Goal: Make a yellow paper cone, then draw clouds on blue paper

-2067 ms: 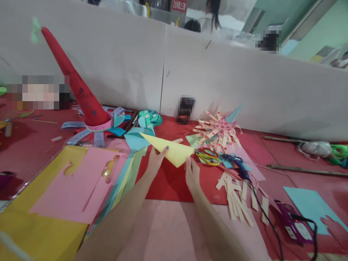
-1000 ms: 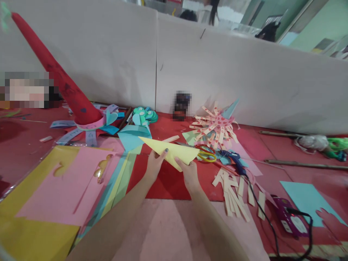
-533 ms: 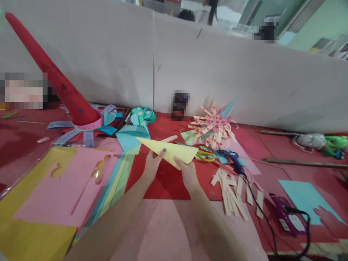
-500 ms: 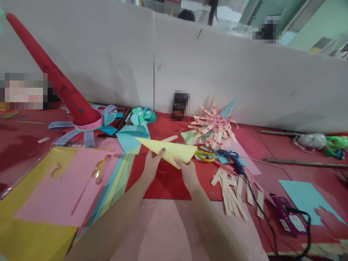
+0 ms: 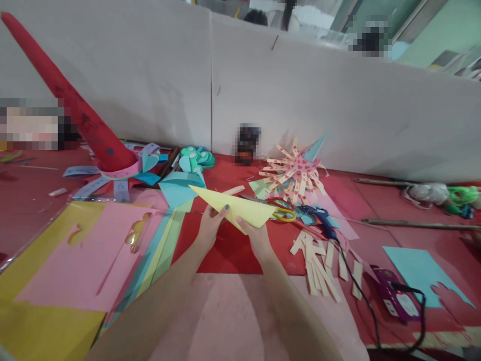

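Observation:
A pale yellow paper cone (image 5: 235, 206) is held between both hands above a red sheet (image 5: 225, 255), its narrow tip pointing up and to the left. My left hand (image 5: 210, 225) grips it near the middle, thumb on top and fingers hidden behind the paper. At the wide end, my right hand (image 5: 255, 234) pinches the lower edge with the thumb on the near side. Just beyond that end lie scissors with red and yellow handles (image 5: 283, 213) and a blue glue gun (image 5: 321, 220).
Pale paper strips (image 5: 315, 265) lie at right, near a purple power box (image 5: 398, 296) with a black cable. A red cone with a strip ring (image 5: 93, 135) stands left; a pink one with a blue cone (image 5: 298, 168) sits behind. Coloured sheets (image 5: 71, 260) spread at left.
Both hands keep hold of the yellow cone. My right hand has slid slightly left along its lower edge, and the wide end reaches a little further right.

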Motion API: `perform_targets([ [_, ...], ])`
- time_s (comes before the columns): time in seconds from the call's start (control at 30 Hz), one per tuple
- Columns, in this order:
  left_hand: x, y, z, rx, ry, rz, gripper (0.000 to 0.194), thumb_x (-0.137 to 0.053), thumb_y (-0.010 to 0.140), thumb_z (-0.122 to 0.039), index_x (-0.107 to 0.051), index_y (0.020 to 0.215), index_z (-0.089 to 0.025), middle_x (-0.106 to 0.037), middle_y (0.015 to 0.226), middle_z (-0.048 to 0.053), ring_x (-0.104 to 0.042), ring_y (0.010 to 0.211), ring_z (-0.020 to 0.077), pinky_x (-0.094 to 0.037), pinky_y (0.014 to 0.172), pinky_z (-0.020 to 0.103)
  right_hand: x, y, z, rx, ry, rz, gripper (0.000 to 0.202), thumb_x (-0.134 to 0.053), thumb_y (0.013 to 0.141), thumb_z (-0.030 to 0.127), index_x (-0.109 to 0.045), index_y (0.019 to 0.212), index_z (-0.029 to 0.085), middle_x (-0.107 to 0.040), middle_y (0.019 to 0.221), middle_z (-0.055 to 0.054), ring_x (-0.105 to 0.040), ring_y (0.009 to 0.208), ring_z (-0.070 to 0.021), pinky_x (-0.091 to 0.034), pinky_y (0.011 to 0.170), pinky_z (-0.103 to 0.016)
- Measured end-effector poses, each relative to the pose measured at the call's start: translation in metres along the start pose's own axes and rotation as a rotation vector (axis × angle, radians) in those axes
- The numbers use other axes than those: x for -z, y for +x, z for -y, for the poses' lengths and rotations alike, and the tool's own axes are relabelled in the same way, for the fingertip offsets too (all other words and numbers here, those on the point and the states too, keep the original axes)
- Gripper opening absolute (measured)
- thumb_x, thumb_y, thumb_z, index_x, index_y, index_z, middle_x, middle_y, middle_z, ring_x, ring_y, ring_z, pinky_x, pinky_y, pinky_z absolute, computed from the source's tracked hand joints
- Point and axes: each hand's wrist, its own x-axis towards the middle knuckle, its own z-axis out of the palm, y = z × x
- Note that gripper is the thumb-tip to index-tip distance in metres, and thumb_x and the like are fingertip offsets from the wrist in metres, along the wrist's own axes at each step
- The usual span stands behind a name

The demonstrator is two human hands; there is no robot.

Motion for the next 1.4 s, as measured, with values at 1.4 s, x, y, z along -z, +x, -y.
perform_targets([
  [1.4, 0.001, 0.001, 0.002, -0.102, 0.161, 0.143, 0.043, -0.072, 0.058, -0.029, -0.055, 0.095, -0.017, -0.065, 0.100, 0.006, -0.059, 0.095, 0.0216, -0.046, 0.085, 0.036, 0.000, -0.001, -0.009, -0.010, 0.135, -0.050, 0.042, -0.074, 0.057, 0.023, -0.063, 0.098, 0.017, -0.065, 0.105, -0.003, -0.059, 0.101, -0.0216, -0.047, 0.090, -0.036],
])
